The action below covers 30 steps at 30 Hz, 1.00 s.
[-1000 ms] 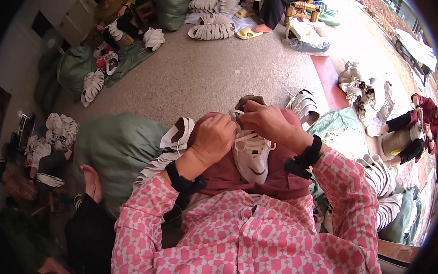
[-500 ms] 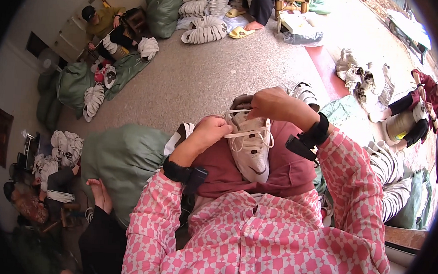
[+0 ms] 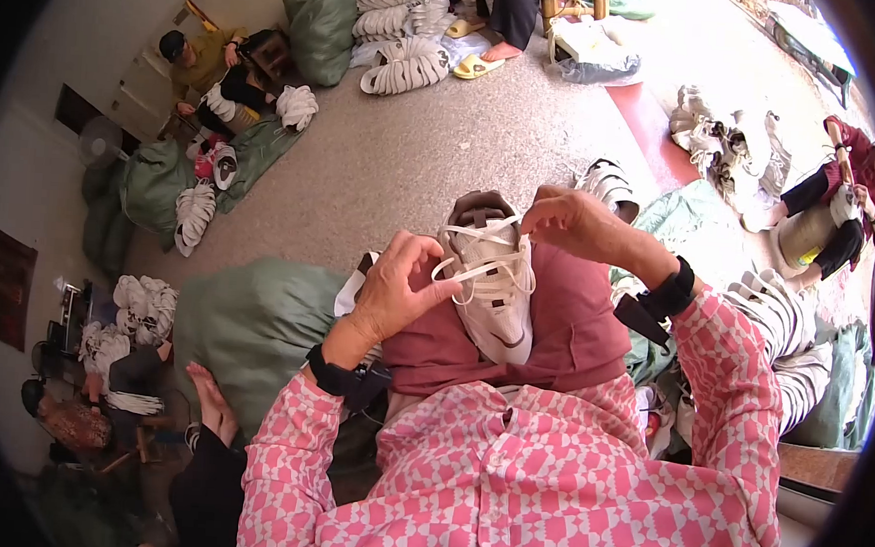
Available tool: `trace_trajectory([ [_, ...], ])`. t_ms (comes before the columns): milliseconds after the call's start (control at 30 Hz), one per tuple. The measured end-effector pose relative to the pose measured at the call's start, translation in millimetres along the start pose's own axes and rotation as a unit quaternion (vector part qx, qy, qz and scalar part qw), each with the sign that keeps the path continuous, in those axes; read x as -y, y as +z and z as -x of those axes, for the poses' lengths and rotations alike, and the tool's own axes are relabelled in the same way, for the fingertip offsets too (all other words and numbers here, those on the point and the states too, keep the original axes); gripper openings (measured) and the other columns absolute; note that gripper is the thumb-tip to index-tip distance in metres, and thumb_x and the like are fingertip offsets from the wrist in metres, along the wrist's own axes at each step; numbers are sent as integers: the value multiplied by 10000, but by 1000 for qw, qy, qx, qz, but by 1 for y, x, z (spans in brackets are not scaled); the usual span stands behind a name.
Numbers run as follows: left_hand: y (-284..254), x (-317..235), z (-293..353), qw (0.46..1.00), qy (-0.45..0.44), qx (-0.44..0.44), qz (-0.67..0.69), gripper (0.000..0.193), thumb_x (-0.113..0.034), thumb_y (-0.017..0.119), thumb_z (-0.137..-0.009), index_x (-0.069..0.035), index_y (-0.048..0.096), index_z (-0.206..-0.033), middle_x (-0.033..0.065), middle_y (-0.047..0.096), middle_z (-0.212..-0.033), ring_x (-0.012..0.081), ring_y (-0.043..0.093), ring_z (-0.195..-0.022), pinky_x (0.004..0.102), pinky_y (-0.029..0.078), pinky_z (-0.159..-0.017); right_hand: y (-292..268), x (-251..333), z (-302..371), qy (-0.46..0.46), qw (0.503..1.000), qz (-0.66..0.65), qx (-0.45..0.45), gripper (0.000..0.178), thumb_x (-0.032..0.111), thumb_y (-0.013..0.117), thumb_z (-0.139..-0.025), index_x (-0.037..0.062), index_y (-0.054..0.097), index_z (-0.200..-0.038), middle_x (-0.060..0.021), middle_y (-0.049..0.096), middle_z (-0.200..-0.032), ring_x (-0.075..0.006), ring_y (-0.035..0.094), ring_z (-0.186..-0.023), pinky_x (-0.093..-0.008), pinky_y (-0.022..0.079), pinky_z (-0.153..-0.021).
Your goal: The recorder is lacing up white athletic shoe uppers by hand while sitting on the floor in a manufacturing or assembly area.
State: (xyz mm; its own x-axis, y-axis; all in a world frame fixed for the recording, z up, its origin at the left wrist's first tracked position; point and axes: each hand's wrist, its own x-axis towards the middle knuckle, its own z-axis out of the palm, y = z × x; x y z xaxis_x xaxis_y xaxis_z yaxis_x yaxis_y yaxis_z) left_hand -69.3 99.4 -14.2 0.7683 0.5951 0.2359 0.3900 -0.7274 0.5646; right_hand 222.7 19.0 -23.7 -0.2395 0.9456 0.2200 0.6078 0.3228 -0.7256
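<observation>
Ahead of the knees I have a broad, speckled grey floor [image 3: 386,140] running out to a long row of nested white shoe uppers [image 3: 405,69]. On my left a bulging, smooth green fabric sack [image 3: 244,322] crowds the forearm; on my right, curved stacks of off-white shoe uppers [image 3: 775,324] sit near the elbow, so sideways room is tighter.

The low-cut white-and-brown sports shoe [image 3: 495,317] lies on the dark red cloth [image 3: 585,318] over the lap, toe toward me, its padded brown collar at the cloth's far edge. Its flat white lace [image 3: 488,269] zigzags over the tongue, with loose loops spilling off the left side.

The left hand [image 3: 381,290] has its fingers parted beside those loops. The right hand [image 3: 576,225] curls its fingers down by the collar; whether they pinch lace, I cannot tell.
</observation>
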Motion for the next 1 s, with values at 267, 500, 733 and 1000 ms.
trace_trajectory([
  [267,12,-6,-4,983,142,56,-99,327,-207,831,-631,-77,640,-863,62,512,-954,261,562,-917,377,469,-791,28,-9,-4,-132,986,98,-23,185,133,734,-753,104,684,-929,-66,574,-857,-267,611,-783,-383,478,-671],
  [500,14,-13,-7,985,135,65,-82,271,-169,810,-639,-77,643,-832,54,510,-955,256,561,-903,382,465,-769,25,-17,0,-38,998,31,28,111,191,701,-799,88,682,-839,-93,600,-928,-310,622,-828,-390,490,-732],
  [733,15,1,-1,976,165,70,-123,220,-146,783,-670,-57,645,-816,56,526,-966,253,561,-924,380,466,-777,6,-7,4,-42,992,28,118,264,210,787,-717,33,654,-861,-61,566,-724,-216,579,-688,-337,459,-625],
  [1000,14,-1,-8,987,101,113,60,152,-126,726,-777,-11,644,-834,70,585,-877,262,608,-812,339,488,-724,20,6,10,-9,986,37,160,253,226,759,-737,39,663,-878,-105,619,-673,-230,615,-629,-352,461,-583],
])
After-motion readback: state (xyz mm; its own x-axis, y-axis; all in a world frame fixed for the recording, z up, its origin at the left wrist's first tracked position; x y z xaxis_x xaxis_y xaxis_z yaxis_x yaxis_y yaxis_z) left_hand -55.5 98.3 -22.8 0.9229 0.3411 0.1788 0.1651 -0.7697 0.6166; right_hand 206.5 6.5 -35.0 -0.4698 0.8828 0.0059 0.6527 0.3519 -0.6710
